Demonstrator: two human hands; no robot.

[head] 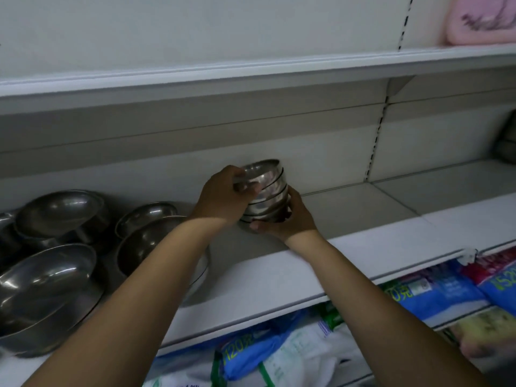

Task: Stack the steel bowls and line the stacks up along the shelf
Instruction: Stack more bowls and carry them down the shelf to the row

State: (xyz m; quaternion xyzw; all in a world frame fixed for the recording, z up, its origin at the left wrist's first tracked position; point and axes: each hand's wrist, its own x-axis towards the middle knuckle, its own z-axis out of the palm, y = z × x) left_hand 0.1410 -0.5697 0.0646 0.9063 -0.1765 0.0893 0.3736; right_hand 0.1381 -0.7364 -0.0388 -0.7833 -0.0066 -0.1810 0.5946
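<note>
A stack of several small steel bowls (268,191) is held near the back of the white shelf (279,275), tilted toward the left. My left hand (223,195) grips the stack's top and left side, thumb over the upper rim. My right hand (287,216) cups it from below and from the right. Whether the stack's base touches the shelf is hidden by my hands. Larger steel bowls lie loose on the left: one tilted at the back (62,210), one at the front left (47,286), and two (150,233) behind my left forearm.
The shelf runs on to the right past an upright slotted rail (374,143). Another shelf (251,76) hangs overhead with a pink item (483,20) on it. Below the front edge lie blue and white packaged goods (307,347).
</note>
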